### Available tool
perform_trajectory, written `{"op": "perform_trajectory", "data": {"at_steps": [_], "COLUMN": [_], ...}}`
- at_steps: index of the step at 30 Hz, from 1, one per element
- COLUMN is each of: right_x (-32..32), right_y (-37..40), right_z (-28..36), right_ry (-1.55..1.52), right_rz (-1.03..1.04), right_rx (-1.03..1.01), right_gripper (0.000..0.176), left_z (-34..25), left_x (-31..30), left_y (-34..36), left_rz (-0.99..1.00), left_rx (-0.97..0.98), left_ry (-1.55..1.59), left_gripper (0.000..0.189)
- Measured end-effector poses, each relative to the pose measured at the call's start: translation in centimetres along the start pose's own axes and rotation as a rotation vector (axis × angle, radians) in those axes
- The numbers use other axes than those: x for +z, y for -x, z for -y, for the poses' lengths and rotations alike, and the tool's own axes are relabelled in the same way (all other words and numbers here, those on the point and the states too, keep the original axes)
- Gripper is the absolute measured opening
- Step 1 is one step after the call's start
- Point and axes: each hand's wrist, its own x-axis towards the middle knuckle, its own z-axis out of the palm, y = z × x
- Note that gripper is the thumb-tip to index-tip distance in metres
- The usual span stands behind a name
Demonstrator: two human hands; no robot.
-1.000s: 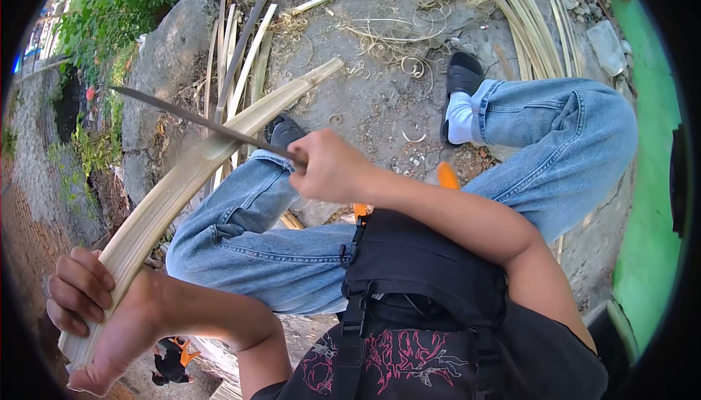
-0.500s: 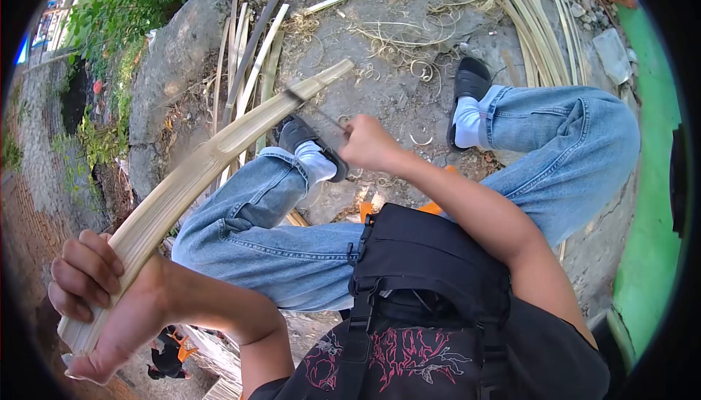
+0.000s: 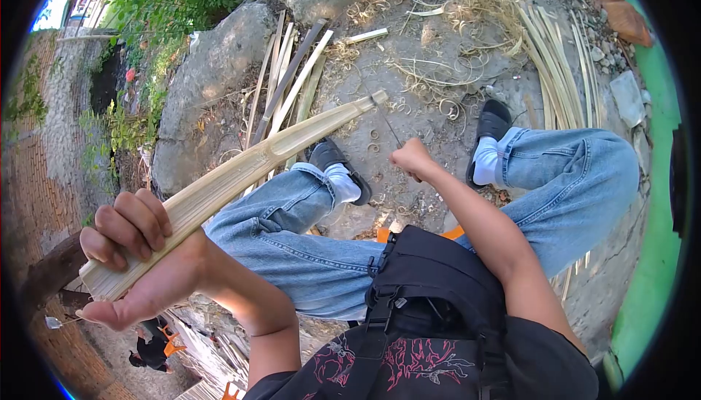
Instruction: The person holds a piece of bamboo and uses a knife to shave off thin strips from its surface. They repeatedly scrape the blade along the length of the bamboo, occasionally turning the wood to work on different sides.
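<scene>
My left hand (image 3: 135, 243) is closed around the near end of a long split bamboo piece (image 3: 219, 187), its thumb along the lower side. The piece slants up across my thigh, tapers to a narrow far end and has a node near its middle. In my closed right hand (image 3: 411, 158) is a thin-bladed knife (image 3: 391, 129), its handle mostly hidden by the fingers. The dark blade end meets the bamboo at the far tip.
Bamboo strips (image 3: 298, 82) lie beyond my left foot, with another bundle (image 3: 549, 64) at the upper right. Curled shavings (image 3: 431, 71) litter the ground. A black bag (image 3: 442, 272) rests on my lap. Another person (image 3: 153, 349) is at the lower left.
The knife has slid outward along the bamboo, from short of the tip to its far end. My right hand has moved away from my left. The whole view has shifted slightly.
</scene>
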Motion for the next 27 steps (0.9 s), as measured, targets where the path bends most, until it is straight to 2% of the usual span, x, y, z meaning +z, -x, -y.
{"op": "perform_trajectory", "data": {"at_steps": [1, 4, 7, 10, 14, 15, 17, 20, 21, 23, 24, 27], "right_x": [-0.1, 0.3, 0.0, -0.8, -0.9, -1.2, -1.7, -0.4, 0.9, -0.1, -0.6, -0.5], "right_y": [0.0, -1.2, -1.3, 0.7, 6.6, 8.2, 9.9, 7.0, 3.0, -0.1, -0.9, 3.3], "right_z": [0.1, -0.8, -0.9, 1.2, 5.9, 6.9, 8.2, 5.1, 1.7, -1.4, -1.6, 2.2], "right_ry": [0.010, 0.109, 0.117, 0.188, 0.074, 0.056, 0.020, -0.009, -0.036, 0.044, 0.084, 0.063], "right_rz": [-0.006, -0.143, -0.173, -0.121, 0.001, 0.029, 0.085, 0.007, -0.015, -0.039, -0.055, 0.021], "right_rx": [-0.022, -0.188, -0.226, -0.216, -0.442, -0.526, -0.700, -0.600, -0.411, -0.297, -0.247, -0.272], "right_gripper": [0.027, 0.030, 0.031, 0.040, 0.032, 0.029, 0.025, 0.027, 0.023, 0.022, 0.021, 0.020], "left_z": [0.0, 0.0, 1.1, 0.6, 0.3, 0.1, 0.1, 0.4, 0.4, 0.5, 0.5, 0.1], "left_x": [-0.3, 0.2, 3.4, 1.5, -2.3, -1.6, -2.0, -2.0, -2.0, -1.8, -1.7, -2.1], "left_y": [-0.1, -0.4, -0.6, -1.0, -1.6, -1.3, -1.3, -1.1, -1.0, -1.3, -1.4, -1.0], "left_rz": [0.071, 0.164, -0.187, -0.120, 0.247, 0.153, 0.255, 0.345, 0.362, 0.380, 0.376, 0.345], "left_rx": [-0.026, -0.044, 0.101, -0.119, -0.242, -0.233, -0.235, -0.207, -0.204, -0.185, -0.176, -0.193], "left_ry": [0.077, 0.058, -0.111, 0.014, 0.260, 0.222, 0.283, 0.300, 0.299, 0.297, 0.289, 0.284], "left_gripper": [0.059, 0.059, 0.060, 0.062, 0.063, 0.067, 0.068, 0.068, 0.067, 0.065, 0.065, 0.063]}}
